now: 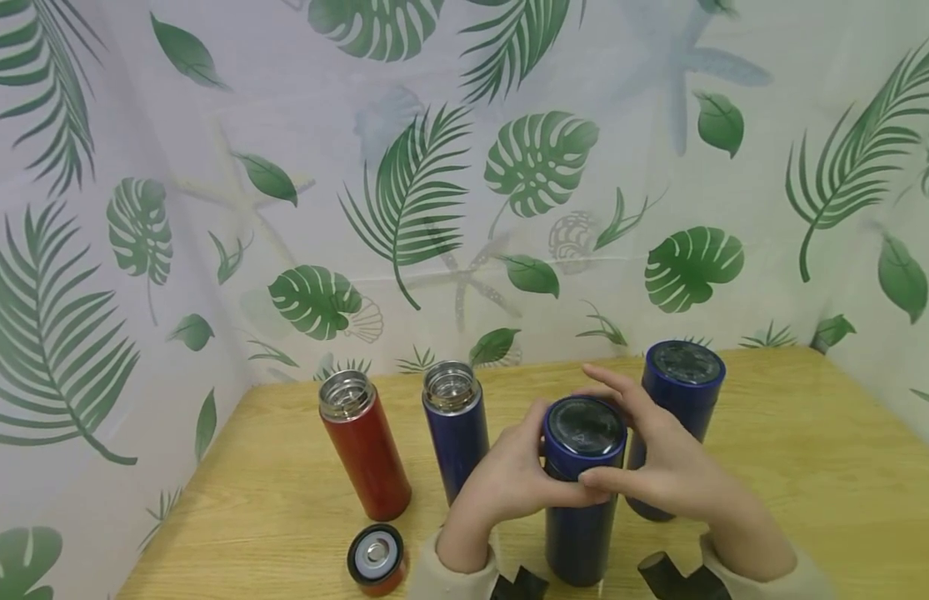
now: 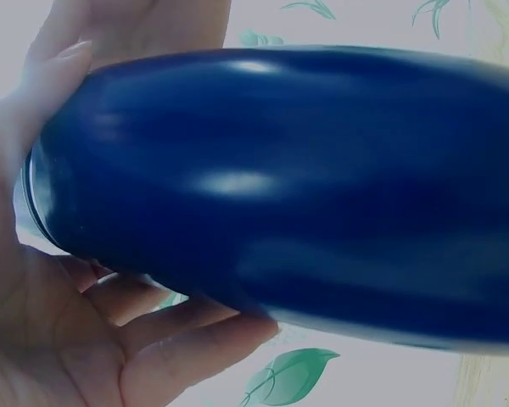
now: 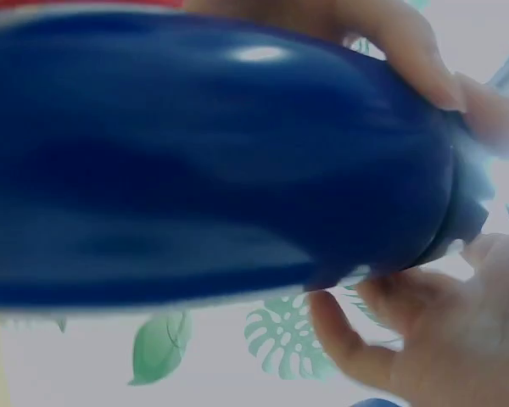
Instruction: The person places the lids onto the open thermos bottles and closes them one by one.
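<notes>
A dark blue thermos (image 1: 580,537) stands upright on the table in front of me, its dark, glossy-topped lid (image 1: 584,429) on. From the left, my left hand (image 1: 509,471) grips it around the neck just under the lid. My right hand (image 1: 670,475) holds the lid from the other side, thumb in front and fingers behind. The thermos body (image 2: 305,186) fills the left wrist view, with the left fingers (image 2: 195,356) curved along its upper end. In the right wrist view, right fingertips (image 3: 335,318) lie against the thermos near its lid joint.
An uncapped red thermos (image 1: 370,462) and an uncapped blue thermos (image 1: 457,437) stand to the left. A red lid (image 1: 377,557) lies inside-up in front of the red one. Behind my right hand is another capped blue thermos (image 1: 689,400). A leaf-patterned curtain (image 1: 434,208) backs the wooden table (image 1: 247,500).
</notes>
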A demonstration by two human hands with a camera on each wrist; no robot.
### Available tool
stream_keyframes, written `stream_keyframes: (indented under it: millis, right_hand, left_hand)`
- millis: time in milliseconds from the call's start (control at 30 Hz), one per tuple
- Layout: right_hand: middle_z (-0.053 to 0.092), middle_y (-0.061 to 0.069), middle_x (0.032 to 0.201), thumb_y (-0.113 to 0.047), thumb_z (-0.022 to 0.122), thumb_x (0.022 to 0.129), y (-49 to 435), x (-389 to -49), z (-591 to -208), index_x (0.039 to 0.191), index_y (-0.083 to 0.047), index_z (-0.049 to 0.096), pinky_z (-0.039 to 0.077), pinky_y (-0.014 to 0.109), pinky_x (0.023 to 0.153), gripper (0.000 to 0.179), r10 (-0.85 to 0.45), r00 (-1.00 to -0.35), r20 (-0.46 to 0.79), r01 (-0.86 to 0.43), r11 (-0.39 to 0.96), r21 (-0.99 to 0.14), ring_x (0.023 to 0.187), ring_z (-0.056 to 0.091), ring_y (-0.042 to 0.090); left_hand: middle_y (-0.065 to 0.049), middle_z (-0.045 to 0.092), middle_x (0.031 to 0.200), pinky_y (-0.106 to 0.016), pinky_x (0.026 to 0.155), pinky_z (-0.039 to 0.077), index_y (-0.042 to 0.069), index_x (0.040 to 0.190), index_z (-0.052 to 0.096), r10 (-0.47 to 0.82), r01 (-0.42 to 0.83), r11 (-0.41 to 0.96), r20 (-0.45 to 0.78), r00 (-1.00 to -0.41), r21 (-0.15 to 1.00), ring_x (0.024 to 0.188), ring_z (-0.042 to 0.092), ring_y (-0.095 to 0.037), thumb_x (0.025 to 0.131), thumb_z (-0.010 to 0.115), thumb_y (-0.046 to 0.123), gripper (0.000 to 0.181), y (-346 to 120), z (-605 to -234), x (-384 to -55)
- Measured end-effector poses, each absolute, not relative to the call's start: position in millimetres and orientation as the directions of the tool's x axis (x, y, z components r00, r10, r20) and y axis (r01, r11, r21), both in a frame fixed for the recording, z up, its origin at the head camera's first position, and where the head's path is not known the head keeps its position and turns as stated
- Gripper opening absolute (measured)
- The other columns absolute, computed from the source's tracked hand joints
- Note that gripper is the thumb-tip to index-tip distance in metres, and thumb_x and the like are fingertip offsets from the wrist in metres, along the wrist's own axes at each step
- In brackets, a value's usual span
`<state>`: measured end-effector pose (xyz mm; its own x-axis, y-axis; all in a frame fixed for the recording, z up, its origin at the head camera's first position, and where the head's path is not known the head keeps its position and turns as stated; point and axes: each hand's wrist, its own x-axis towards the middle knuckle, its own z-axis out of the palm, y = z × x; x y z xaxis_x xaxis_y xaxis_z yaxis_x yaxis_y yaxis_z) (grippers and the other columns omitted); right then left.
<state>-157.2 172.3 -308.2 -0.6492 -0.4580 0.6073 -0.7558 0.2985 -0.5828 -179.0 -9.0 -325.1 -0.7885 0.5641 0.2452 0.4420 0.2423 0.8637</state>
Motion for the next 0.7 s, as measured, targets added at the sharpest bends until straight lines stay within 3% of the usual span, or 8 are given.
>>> stream_keyframes:
  millis: [100,167,333,433,700]
  right_hand:
    - [0.047,0.004,0.111,-0.018,0.081,0.061,165.8,-155.7,-309.0,0.133,-0.013,0.032,0.041,0.030,0.078,0.088,-0.374,-0.716,0.590,-0.695,0.468,-0.546,0.097,0.046,0.012]
    - [0.043,0.004,0.113,-0.021,0.081,0.062,163.7,-155.5,-309.8,0.133,-0.014,0.032,0.040,0.032,0.079,0.085,-0.376,-0.722,0.581,-0.687,0.496,-0.532,0.100,0.043,0.013]
    - [0.034,0.007,0.133,-0.003,0.068,0.075,169.1,-157.9,-311.1,0.138,-0.005,0.020,0.032,0.021,0.093,0.079,-0.519,-0.614,0.595,-0.773,0.241,-0.587,0.121,0.034,0.015]
    - [0.035,0.006,0.135,0.008,0.064,0.074,172.3,-159.4,-311.1,0.138,0.000,0.015,0.031,0.018,0.093,0.081,-0.550,-0.571,0.609,-0.770,0.100,-0.630,0.120,0.036,0.014]
    - [0.052,0.005,0.113,-0.009,0.081,0.059,166.4,-156.2,-308.2,0.134,-0.010,0.032,0.034,0.016,0.086,0.090,-0.404,-0.669,0.624,-0.743,0.360,-0.564,0.102,0.049,0.010]
  left_hand:
    - [0.005,0.056,0.103,-0.021,0.073,0.044,0.016,0.114,0.042,0.573,0.461,0.251,0.254,-0.779,0.851,0.088,0.055,-0.004,0.066,0.078,0.020,0.060,-9.6,-325.1,-179.5]
    - [0.003,0.056,0.104,-0.020,0.073,0.044,0.015,0.116,0.041,0.584,0.472,0.252,0.256,-0.771,0.845,0.089,0.055,-0.004,0.067,0.077,0.019,0.061,-10.4,-325.2,-180.0]
    - [0.004,0.056,0.104,-0.022,0.075,0.043,0.017,0.118,0.040,0.596,0.466,0.234,0.252,-0.762,0.853,0.090,0.054,-0.005,0.068,0.076,0.019,0.061,-11.7,-325.8,-180.3]
    - [0.007,0.055,0.103,-0.023,0.075,0.043,0.019,0.116,0.041,0.588,0.448,0.224,0.246,-0.770,0.865,0.089,0.054,-0.005,0.067,0.076,0.019,0.061,-11.3,-325.8,-179.4]
    - [0.004,0.056,0.103,-0.022,0.073,0.044,0.015,0.116,0.041,0.589,0.438,0.226,0.236,-0.773,0.870,0.086,0.055,-0.005,0.067,0.077,0.016,0.061,-11.5,-323.6,-179.9]
